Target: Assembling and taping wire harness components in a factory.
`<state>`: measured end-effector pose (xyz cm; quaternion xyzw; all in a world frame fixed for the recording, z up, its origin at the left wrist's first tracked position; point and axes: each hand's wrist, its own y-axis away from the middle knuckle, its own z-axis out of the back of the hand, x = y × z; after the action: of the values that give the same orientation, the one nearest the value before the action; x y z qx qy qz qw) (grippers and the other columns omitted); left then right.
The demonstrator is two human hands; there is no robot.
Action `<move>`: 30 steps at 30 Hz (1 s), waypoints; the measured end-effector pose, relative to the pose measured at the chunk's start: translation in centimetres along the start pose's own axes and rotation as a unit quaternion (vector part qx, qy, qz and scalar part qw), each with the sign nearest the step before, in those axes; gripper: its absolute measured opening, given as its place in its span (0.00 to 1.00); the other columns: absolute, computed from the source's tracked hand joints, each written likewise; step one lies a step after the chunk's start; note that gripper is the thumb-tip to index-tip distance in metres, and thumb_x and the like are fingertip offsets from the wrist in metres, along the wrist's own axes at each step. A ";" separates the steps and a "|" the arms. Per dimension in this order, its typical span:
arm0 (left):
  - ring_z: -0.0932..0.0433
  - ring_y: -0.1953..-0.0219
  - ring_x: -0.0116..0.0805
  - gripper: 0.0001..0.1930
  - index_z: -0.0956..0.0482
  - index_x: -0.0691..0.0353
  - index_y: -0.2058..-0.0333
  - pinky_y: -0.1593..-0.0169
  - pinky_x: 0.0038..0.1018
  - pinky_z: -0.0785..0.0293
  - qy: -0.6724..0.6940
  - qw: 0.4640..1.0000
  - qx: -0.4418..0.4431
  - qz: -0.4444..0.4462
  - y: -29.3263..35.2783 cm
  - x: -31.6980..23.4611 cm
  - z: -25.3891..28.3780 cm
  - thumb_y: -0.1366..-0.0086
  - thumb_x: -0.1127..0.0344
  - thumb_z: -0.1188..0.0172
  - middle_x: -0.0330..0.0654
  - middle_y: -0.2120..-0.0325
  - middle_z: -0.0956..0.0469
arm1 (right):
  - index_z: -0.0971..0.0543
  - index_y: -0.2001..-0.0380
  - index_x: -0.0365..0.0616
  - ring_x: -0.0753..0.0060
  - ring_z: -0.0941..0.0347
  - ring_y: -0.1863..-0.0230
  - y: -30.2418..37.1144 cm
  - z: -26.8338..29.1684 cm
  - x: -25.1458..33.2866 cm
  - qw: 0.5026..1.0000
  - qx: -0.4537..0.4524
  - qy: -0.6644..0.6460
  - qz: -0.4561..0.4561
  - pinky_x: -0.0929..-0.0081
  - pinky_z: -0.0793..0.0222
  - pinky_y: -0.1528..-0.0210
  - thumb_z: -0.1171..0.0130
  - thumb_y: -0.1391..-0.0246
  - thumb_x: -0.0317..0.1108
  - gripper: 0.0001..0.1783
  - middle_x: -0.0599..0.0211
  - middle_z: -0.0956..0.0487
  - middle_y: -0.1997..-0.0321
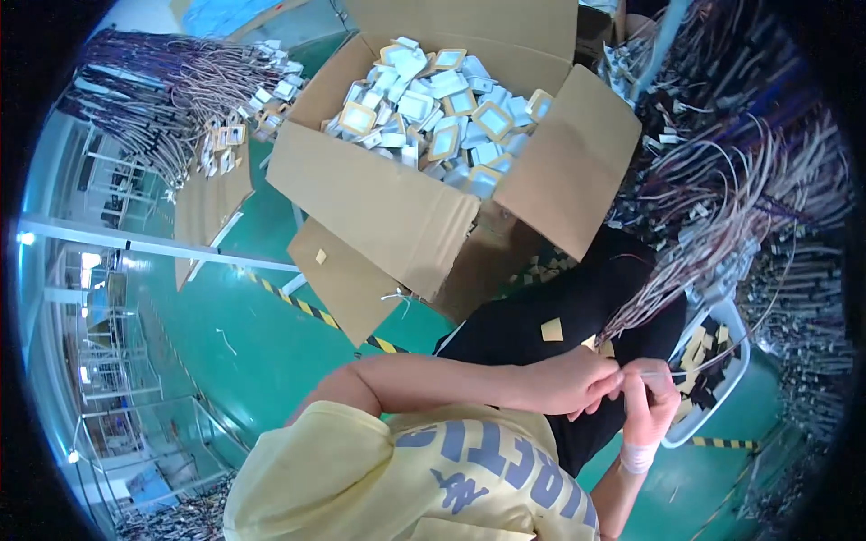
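My left hand [575, 380] and my right hand [649, 397] meet above my lap, fingertips nearly touching. Both are closed in a pinch. A thin white cable [713, 371] runs out from the right hand's fingers toward the right. What the left fingers pinch is too small to make out. Close by, a bundle of pale and reddish cables [667, 279] lies across my leg. A small tan piece [551, 330] rests on my dark trousers. White tape or a band [638, 457] wraps my right wrist.
Ahead stands an open cardboard box [361, 203] heaped with white rectangular parts [446, 104], some tan-rimmed. A white bin [741, 361] with tan and black pieces is at the right. Cable heaps [171, 81] rise on both sides. A metal bar [162, 243] crosses the left.
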<state>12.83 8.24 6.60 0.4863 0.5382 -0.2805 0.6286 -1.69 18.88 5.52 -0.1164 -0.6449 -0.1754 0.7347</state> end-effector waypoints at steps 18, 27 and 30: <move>0.23 0.57 0.50 0.17 0.23 0.64 0.62 0.54 0.42 0.24 -0.600 0.672 -0.418 0.120 -10.3 8.8 39.7 0.48 0.59 0.36 0.50 0.61 0.24 | 0.20 0.80 0.34 0.59 0.25 0.70 0.3 2.4 -0.3 0.923 0.295 -0.192 -0.159 0.67 0.30 0.64 0.34 0.61 0.25 0.06 0.58 0.22 0.75; 0.25 0.68 0.22 0.10 0.24 0.64 0.64 0.63 0.24 0.25 -0.104 0.902 -0.415 -0.054 -1.5 -0.8 20.2 0.41 0.66 0.35 0.40 0.65 0.23 | 0.25 0.80 0.36 0.66 0.28 0.66 0.5 2.7 -0.1 0.998 -0.002 -0.066 -0.010 0.71 0.32 0.63 0.43 0.53 0.24 0.05 0.54 0.24 0.62; 0.24 0.64 0.20 0.17 0.27 0.68 0.53 0.59 0.21 0.25 0.048 0.941 -0.307 -0.131 -0.8 -0.4 8.8 0.40 0.72 0.37 0.37 0.61 0.23 | 0.25 0.78 0.34 0.68 0.29 0.63 -0.8 1.4 1.4 0.995 -0.063 -0.056 0.044 0.74 0.33 0.61 0.46 0.52 0.21 0.04 0.51 0.26 0.56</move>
<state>15.59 -0.15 6.27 0.2075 0.6870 -0.1575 0.6783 -3.17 18.56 7.08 -0.2000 -0.6671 -0.1764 0.6956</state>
